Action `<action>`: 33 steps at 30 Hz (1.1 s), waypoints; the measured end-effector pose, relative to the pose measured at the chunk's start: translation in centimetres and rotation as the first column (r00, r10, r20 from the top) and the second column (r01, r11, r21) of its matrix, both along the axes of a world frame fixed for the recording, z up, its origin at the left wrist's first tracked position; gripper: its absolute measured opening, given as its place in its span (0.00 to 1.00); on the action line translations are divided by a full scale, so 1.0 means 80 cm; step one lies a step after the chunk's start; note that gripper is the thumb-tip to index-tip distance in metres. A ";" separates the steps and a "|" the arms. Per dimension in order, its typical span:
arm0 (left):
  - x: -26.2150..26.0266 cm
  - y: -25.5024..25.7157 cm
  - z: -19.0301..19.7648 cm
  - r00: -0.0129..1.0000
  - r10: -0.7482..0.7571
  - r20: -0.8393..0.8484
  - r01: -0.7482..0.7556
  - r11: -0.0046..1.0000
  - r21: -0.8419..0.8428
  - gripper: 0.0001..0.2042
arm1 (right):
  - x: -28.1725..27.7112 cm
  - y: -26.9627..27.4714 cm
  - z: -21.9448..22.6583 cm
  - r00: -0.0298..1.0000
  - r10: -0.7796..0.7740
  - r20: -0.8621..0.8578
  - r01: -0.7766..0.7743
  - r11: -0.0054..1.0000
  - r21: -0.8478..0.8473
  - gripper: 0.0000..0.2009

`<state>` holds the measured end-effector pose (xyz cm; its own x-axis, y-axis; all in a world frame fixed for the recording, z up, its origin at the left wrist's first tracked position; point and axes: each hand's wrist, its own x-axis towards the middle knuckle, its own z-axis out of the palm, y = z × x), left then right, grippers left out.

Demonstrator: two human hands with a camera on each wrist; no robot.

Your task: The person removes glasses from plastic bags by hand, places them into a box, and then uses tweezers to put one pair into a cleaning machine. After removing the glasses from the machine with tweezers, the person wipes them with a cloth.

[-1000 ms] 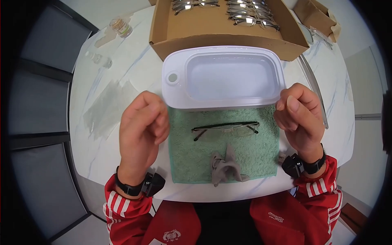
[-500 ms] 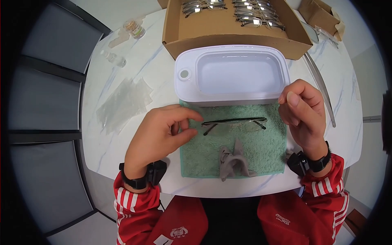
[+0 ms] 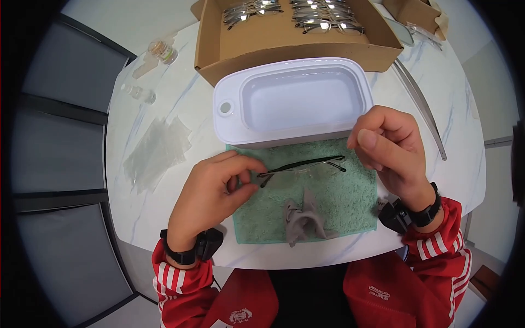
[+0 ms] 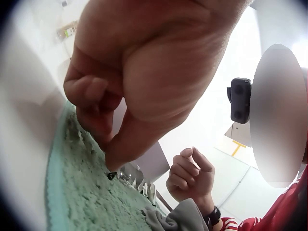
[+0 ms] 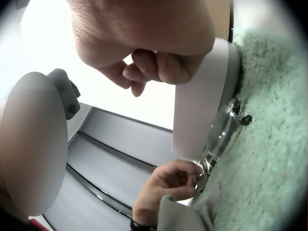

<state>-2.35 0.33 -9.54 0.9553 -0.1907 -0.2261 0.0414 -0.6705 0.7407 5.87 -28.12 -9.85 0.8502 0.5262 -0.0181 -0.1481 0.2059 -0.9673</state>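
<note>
A pair of eyeglasses [image 3: 301,165] with dark temples and clear lenses lies folded on a green towel [image 3: 350,208]. My left hand [image 3: 216,183] has its thumb and forefinger at the left end of the frame, pinching it there; in the left wrist view a black temple tip [image 4: 111,175] shows just beneath the fingertips. Over the towel's right side, my right hand [image 3: 391,145] hovers in the air with loosely curled fingers and nothing in them. A crumpled grey cloth [image 3: 306,221] sits on the towel below the glasses.
A white basin [image 3: 229,128] stands right behind the glasses. Beyond it, a cardboard box [image 3: 240,63] holds several pairs of glasses. Clear plastic bags [image 3: 158,153], a small bottle [image 3: 139,94] and a jar [image 3: 162,51] are at left. A curved metal strip [image 3: 421,112] lies at right.
My left hand has come down and rightward from beside the towel to the left end of the eyeglasses, its thumb and forefinger closing in. The right hand stays raised in much the same pose.
</note>
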 end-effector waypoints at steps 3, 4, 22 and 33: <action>0.000 -0.003 0.000 0.999 0.031 -0.037 -0.030 0.999 0.017 0.13 | 0.003 -0.002 0.001 1.000 0.023 -0.007 -0.023 1.000 -0.002 0.07; 0.000 -0.003 0.000 0.998 0.050 -0.036 -0.050 0.999 0.006 0.13 | 0.003 -0.003 0.000 1.000 0.022 -0.004 -0.022 1.000 0.001 0.07; -0.001 -0.007 -0.005 0.998 0.038 0.041 -0.038 0.999 -0.003 0.11 | 0.000 0.002 0.002 0.999 0.052 0.013 -0.052 0.999 -0.005 0.05; -0.006 -0.003 0.001 0.964 0.227 0.136 -0.172 0.929 -0.329 0.07 | 0.002 -0.005 0.002 0.999 0.032 0.024 -0.033 0.999 0.017 0.05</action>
